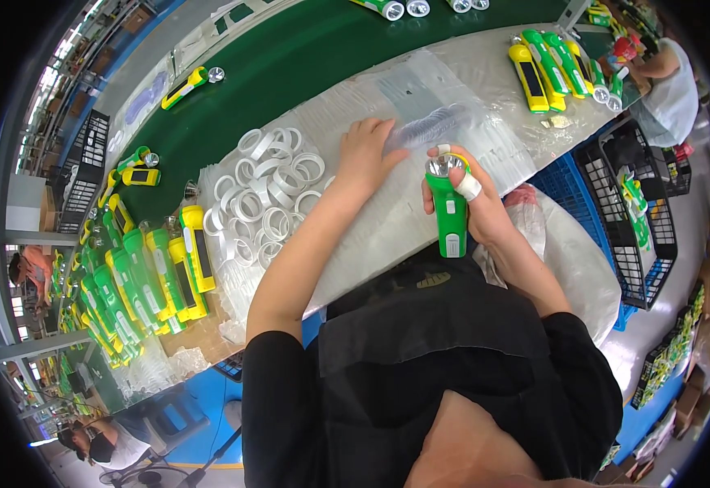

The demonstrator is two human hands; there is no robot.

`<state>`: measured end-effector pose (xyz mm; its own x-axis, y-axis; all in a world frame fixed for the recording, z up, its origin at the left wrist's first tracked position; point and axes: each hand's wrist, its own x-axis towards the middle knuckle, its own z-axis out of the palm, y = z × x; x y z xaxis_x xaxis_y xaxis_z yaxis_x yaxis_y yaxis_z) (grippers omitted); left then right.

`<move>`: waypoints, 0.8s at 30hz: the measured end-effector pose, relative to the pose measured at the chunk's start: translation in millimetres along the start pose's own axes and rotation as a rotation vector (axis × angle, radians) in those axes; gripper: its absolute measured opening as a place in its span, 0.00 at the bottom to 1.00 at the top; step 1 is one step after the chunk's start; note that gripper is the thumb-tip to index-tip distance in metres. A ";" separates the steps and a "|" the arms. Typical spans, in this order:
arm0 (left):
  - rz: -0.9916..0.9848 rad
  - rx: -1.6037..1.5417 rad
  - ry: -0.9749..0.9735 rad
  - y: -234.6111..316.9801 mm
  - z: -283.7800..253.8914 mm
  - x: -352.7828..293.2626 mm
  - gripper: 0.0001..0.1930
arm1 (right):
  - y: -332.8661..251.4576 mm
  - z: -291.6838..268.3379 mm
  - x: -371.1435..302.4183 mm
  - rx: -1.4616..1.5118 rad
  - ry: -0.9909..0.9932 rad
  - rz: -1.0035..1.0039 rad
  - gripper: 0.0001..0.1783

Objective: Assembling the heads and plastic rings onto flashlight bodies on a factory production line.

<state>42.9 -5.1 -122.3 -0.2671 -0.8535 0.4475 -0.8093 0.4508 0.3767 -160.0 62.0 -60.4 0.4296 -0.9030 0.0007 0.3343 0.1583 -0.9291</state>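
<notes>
My right hand [487, 213] is wrapped around a green flashlight [452, 213]. Its open, silvery reflector head points away from me and its grip toward me; a little yellow shows at the rim. White tape covers parts of two fingers. My left hand [363, 159] rests at the left end of a lying stack of thin clear plastic discs [438, 124], its thumb held apart from the fingers. Whether a single disc is pinched there cannot be made out. Left of that forearm lies a loose heap of white plastic rings [267, 191].
Many green and yellow flashlights [139, 281] crowd the table's left side; another group [546, 71] lies at the far right. A green conveyor belt [314, 77] runs behind. Black crates [627, 215] stand at right, near a co-worker [670, 89]. A white bag [570, 248] is beside my right arm.
</notes>
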 end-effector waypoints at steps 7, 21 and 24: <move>-0.046 -0.458 0.063 25.6 -44.1 -5.4 0.25 | -0.8 1.7 0.4 0.010 -0.064 0.024 0.33; 0.265 -0.420 0.142 56.2 -94.4 -67.1 0.18 | 4.4 42.1 4.4 -0.071 -0.352 0.191 0.33; 0.295 -0.526 0.232 53.4 -80.4 -65.4 0.17 | 16.2 47.1 3.2 -0.033 -0.343 0.135 0.22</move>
<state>59.2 95.8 -66.2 -0.2715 -0.6219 0.7345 -0.3385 0.7761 0.5320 -113.6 80.5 -58.1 0.7259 -0.6878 -0.0046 0.2300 0.2490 -0.9408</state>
